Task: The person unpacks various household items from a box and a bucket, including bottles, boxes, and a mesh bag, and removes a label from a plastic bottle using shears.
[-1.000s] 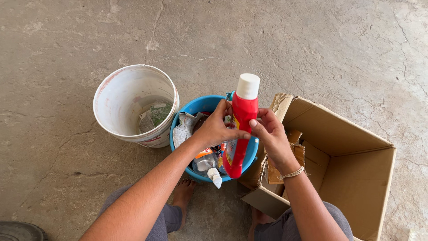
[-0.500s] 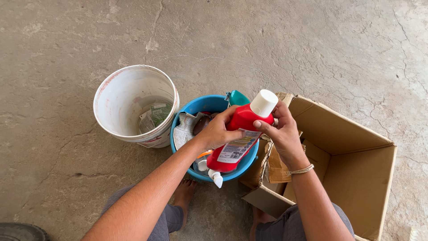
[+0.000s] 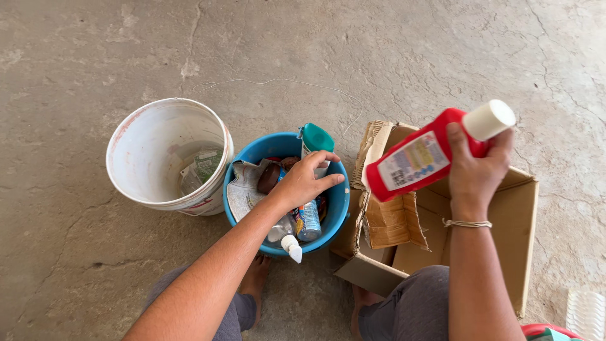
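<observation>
My right hand (image 3: 475,169) grips a red plastic bottle (image 3: 421,158) with a white cap, tilted on its side above the open cardboard box (image 3: 517,221). My left hand (image 3: 305,179) hovers over the blue tub (image 3: 338,202), fingers spread, holding nothing. In the tub lie several bottles, among them a green-capped bottle (image 3: 314,139) standing at the far rim, a clear bottle with a white nozzle (image 3: 289,243) and crumpled paper (image 3: 243,189).
A white bucket (image 3: 158,126) with wrappers at its bottom stands left of the tub on the cracked concrete floor. A thin string (image 3: 278,82) lies beyond them. My bare feet (image 3: 259,271) rest below the tub. A ribbed clear object (image 3: 586,312) sits at lower right.
My left hand let go of the red bottle and stayed over the tub. My right hand carried the bottle to the right, over the cardboard box, tilting it further sideways.
</observation>
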